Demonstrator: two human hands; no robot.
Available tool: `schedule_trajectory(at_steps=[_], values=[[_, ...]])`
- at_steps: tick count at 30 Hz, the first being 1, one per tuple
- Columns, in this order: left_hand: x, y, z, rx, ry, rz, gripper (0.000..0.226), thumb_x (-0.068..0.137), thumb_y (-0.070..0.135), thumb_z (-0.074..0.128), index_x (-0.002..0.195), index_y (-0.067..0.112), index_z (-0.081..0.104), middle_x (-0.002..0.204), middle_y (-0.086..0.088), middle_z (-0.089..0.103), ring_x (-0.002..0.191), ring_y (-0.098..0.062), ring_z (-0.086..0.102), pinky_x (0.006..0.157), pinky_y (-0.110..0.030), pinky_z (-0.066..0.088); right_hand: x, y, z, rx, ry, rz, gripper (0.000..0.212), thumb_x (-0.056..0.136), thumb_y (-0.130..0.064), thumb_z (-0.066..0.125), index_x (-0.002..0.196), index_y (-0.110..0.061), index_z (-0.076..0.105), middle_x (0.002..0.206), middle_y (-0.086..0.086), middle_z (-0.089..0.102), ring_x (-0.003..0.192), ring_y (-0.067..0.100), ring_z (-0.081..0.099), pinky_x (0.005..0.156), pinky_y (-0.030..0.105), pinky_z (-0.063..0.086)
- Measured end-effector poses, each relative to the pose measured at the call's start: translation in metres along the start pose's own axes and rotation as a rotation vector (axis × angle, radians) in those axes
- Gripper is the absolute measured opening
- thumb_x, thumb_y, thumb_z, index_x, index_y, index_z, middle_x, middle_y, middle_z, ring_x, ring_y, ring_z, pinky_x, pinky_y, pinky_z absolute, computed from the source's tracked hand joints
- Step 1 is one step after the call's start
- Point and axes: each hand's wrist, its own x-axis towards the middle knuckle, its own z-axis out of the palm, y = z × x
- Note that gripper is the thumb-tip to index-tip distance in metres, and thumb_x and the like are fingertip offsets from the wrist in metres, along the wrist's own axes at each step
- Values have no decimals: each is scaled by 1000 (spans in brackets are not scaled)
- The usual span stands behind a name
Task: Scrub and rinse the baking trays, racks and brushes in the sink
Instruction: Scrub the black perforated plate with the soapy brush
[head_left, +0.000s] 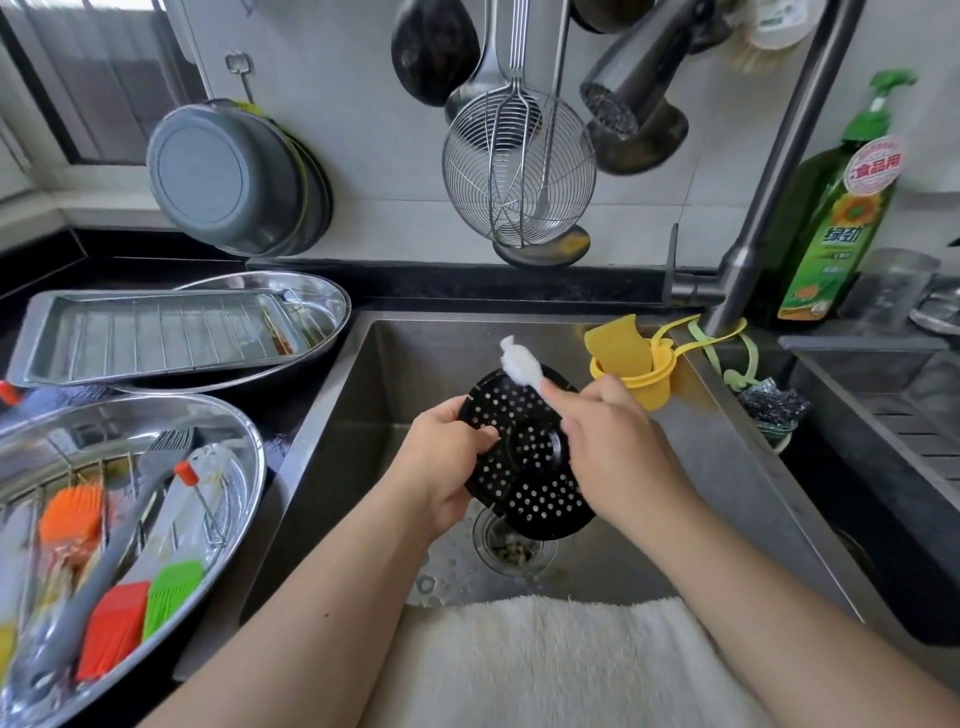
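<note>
Left hand (451, 457) curled round the left rim of a black perforated round rack (524, 457), held tilted over the sink (727, 441) drain, right hand (618, 447) gripping a white brush (519, 364) against the rack's top edge, green soap bottle (836, 208) at the sink's back right corner, label reading 食品用

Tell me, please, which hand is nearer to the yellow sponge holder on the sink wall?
Right. The right hand, gripping a white brush, sits just below the yellow sponge holder; the left hand holds the black perforated plate farther left.
</note>
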Motion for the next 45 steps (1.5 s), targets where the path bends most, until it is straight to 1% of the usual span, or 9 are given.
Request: schedule_trajectory(at_steps=[6,10,14,19,23,27,37,41,45], values=[[-3,1,0,21,-27,-5,36,101,-13,43,118,4,70,102,-16,77,91,-26,75,70,-36,60,-9,-14,6,81,-68,-68,50,105,-14,47,147,-41,48,102,-7,41,86,15,49,71,32,48],[0,0,-1,73,27,1,38,102,-12,45,121,9,70,111,-15,75,100,-29,72,76,-39,59,4,8,0,18,-10,110,52,104,-12,45,149,-40,47,103,-6,42,87,14,48,67,29,44],[-2,1,0,58,1,-4,35,101,-13,45,119,4,70,111,-21,75,99,-32,73,84,-44,61,-10,-12,9,105,-91,-74,45,105,-17,46,143,-41,52,100,-10,44,86,12,50,74,35,52],[0,1,-1,86,46,10,36,101,-13,45,118,7,70,108,-15,75,99,-30,72,84,-43,60,5,13,0,14,-5,155,54,104,-11,46,148,-42,46,106,-6,43,89,16,49,77,35,50],[-3,1,1,76,21,-2,34,101,-13,45,118,4,70,105,-17,75,96,-30,71,90,-46,59,0,3,10,150,-43,80,34,105,-36,45,134,-25,59,92,-12,51,79,10,51,69,32,44],[2,1,-4,59,54,4,37,101,-13,43,120,5,69,117,-19,73,105,-32,70,96,-49,58,6,19,-4,-12,-15,150,54,104,-9,46,147,-41,49,104,-8,42,90,14,47,72,31,40],[4,1,-3,17,64,-3,37,101,-13,45,123,6,69,117,-18,75,108,-34,72,93,-50,60,7,21,-5,5,8,121,58,102,-3,48,147,-39,51,108,-7,43,92,14,49,76,32,46],[1,-1,-1,27,38,-20,36,101,-12,46,123,4,69,116,-20,74,100,-31,72,85,-44,62,-1,-1,1,144,-50,-56,51,102,-4,51,143,-35,56,104,-6,47,93,13,51,84,32,49],[0,1,-2,21,60,-10,36,101,-12,44,120,6,70,116,-18,74,101,-30,71,85,-44,60,7,15,-3,63,25,85,56,102,-3,49,144,-38,54,104,-10,45,83,6,47,77,32,47]])
